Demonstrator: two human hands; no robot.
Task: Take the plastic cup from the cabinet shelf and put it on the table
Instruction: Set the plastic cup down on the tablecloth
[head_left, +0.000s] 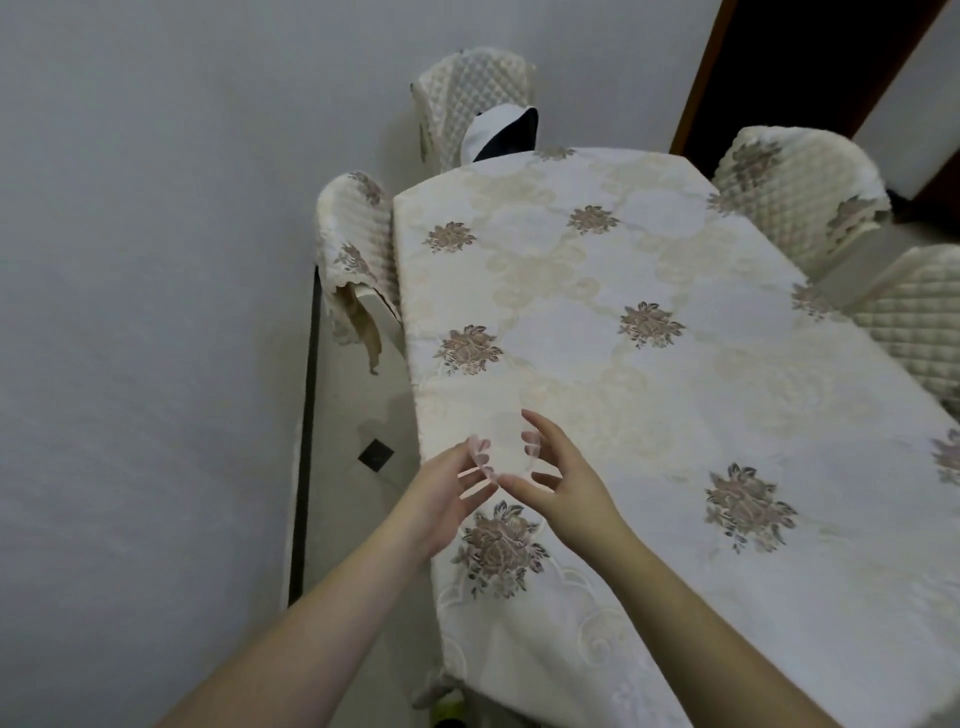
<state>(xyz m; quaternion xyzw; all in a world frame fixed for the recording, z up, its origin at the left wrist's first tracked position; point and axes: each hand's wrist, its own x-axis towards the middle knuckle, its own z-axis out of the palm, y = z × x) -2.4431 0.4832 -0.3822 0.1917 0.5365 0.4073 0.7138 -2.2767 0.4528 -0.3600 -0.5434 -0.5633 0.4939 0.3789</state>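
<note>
Both bare forearms reach forward from the lower edge of the view and converge toward the middle. The left hand (451, 480) comes in from the lower left, wrist straight, palm turned toward the right, its fingers spread and pointing inward. The right hand (558, 475) comes in from the lower right, palm turned toward the left, fingers curled in a loose arc and the thumb stretched toward the left hand. The two hands face each other, their fingertips close together, with a narrow gap between the palms.
</note>
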